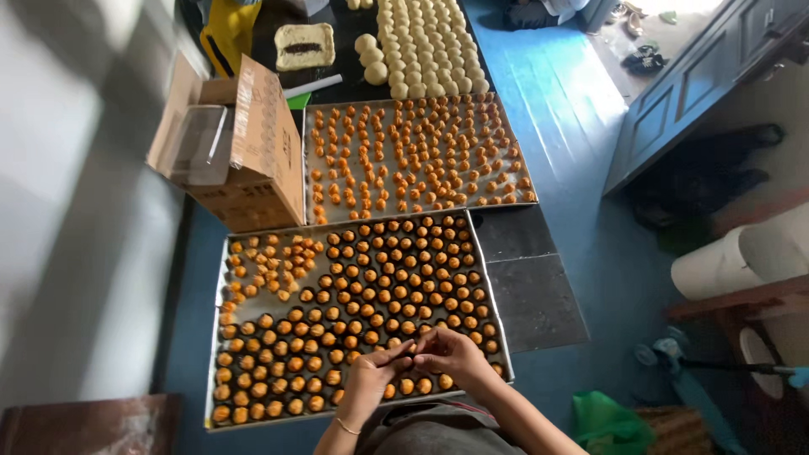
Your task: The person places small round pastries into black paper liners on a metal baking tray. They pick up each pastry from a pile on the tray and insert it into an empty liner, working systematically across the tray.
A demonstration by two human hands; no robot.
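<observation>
My left hand and my right hand meet over the near edge of a metal tray. Their fingertips pinch a small orange ball between them. The tray holds several rows of orange balls in dark paper cups, with a loose heap of bare orange balls in its far left corner. A thin bracelet circles my left wrist.
A second tray of small orange balls lies beyond. Farther off sit pale dough balls on a dark sheet. An open cardboard box stands at the left. Dark mats lie on the blue floor at the right, near a green bag.
</observation>
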